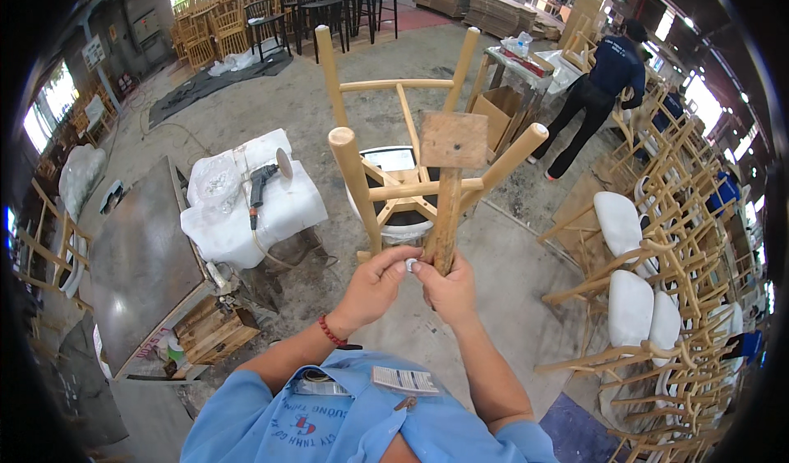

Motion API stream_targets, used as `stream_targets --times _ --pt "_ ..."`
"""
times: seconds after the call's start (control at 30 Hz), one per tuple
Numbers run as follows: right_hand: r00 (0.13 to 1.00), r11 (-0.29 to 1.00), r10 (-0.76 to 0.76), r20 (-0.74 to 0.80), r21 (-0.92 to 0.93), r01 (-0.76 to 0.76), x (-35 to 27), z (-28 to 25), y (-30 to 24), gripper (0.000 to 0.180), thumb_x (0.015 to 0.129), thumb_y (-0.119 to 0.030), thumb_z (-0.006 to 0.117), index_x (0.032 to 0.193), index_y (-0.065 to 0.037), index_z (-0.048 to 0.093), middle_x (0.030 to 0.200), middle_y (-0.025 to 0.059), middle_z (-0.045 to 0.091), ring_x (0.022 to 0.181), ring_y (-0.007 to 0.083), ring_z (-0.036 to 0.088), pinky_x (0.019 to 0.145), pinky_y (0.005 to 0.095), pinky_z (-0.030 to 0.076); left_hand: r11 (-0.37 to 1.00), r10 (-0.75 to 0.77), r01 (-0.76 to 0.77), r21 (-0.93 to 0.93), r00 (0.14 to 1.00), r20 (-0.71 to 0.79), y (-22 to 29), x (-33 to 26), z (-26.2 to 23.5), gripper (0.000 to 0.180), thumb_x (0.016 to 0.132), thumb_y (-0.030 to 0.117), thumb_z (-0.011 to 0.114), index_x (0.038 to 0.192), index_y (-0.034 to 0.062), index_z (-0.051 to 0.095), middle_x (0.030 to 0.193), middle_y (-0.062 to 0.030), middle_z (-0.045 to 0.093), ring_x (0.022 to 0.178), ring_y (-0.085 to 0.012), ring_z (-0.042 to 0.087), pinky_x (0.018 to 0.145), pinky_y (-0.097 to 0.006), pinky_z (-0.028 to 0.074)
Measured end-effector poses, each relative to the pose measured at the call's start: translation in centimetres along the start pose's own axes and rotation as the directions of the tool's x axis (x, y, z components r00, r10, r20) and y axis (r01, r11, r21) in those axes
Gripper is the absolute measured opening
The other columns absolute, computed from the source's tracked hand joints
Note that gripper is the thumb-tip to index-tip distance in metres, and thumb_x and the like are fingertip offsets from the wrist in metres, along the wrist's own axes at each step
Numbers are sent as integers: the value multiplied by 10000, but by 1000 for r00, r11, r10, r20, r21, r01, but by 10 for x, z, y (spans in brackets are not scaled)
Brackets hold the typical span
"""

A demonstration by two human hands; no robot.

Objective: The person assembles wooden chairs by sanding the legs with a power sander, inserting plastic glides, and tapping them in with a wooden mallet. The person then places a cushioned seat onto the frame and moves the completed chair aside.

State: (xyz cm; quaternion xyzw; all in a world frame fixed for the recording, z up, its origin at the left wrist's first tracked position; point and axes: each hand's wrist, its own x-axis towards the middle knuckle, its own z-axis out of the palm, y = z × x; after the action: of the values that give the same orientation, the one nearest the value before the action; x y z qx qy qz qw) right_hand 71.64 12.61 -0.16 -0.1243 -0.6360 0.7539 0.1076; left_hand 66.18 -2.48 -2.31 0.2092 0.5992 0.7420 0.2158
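Observation:
An upturned wooden chair (427, 190) stands in front of me with its legs pointing up. My right hand (450, 289) is closed round the handle of a wooden mallet (454, 140), whose square head rises over the chair's rungs. Between the fingertips of both hands is a small white round piece (411, 264), perhaps a chair glide. My left hand (374, 289) pinches it, while the right thumb and finger touch it from the other side. Part of the chair's lower frame is hidden behind my hands and the mallet handle.
To the left, a power tool with a round disc (263, 185) lies on white foam (308, 204) beside a dark-topped table (140, 253). Chairs with white-wrapped seats (631, 307) crowd the right. A person in dark clothes (604, 85) stands at the back right near a workbench (519, 62).

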Motion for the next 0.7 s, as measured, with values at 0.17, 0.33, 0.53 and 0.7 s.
stream_targets --times 0.17,0.33,0.53,0.7 --pt "992 991 107 65 75 -111 0 22 -10 197 855 -67 715 903 -55 524 576 -6 504 383 65 431 341 244 316 952 94 -122 280 989 111 7 -6 -36 302 996 186 587 1232 3 633 1106 -64 677 995 -137 610 882 -285 481" --pt "991 988 107 76 103 -115 6 48 -8 190 876 -91 691 934 -50 515 633 22 540 374 81 433 328 251 330 909 205 -239 343 970 131 17 -4 -61 270 974 144 584 1195 -6 625 1109 -82 655 1010 -162 610 889 -310 486" --pt "1000 987 -27 -7 157 28 1 52 -19 222 972 -181 561 1110 -17 503 693 53 541 420 98 462 352 252 368 698 588 -421 579 798 -129 75 50 -108 276 989 183 558 1190 0 602 973 -63 641 899 -143 602 789 -300 491" --pt "967 965 -250 58 93 244 -9 48 -29 344 978 -185 541 1261 -4 467 681 50 523 426 98 458 357 252 372 952 284 -273 136 956 -69 103 110 -135 335 1013 252 557 1245 16 614 794 25 588 582 -27 451 510 -199 359"
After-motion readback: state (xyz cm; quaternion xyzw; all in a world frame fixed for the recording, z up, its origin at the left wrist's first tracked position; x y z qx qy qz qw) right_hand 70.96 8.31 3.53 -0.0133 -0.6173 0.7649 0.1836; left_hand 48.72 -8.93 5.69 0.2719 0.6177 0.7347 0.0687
